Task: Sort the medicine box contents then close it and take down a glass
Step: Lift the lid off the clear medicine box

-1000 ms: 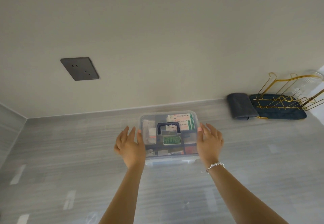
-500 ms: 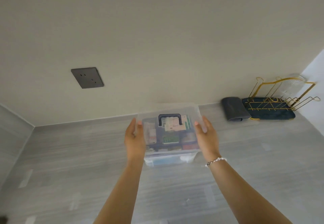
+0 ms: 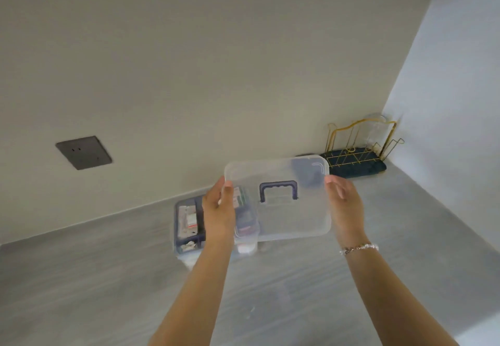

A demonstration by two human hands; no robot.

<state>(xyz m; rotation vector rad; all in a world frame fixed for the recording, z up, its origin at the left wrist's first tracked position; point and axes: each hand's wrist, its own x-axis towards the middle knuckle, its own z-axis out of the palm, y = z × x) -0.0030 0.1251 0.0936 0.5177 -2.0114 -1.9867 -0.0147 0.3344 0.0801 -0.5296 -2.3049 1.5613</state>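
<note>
Clear lid (image 3: pixel 281 210) hangs above the worktop (image 3: pixel 324 291), pinched at its side edges by left hand (image 3: pixel 219 210) and right hand (image 3: pixel 342 205), beside the open box (image 3: pixel 186 224).

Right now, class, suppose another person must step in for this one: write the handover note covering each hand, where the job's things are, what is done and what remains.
Left hand: grips the left edge of the clear lid.
Right hand: grips the lid's right edge.
The lid, with its blue handle, is held in the air, off to the right of the medicine box.
The box stands open on the grey counter, packets visible in its compartments.
A glass sits upturned on the gold rack in the far right corner.
Done: lid off.
Left: set the lid down, sort the contents, close the box, take down the glass.
</note>
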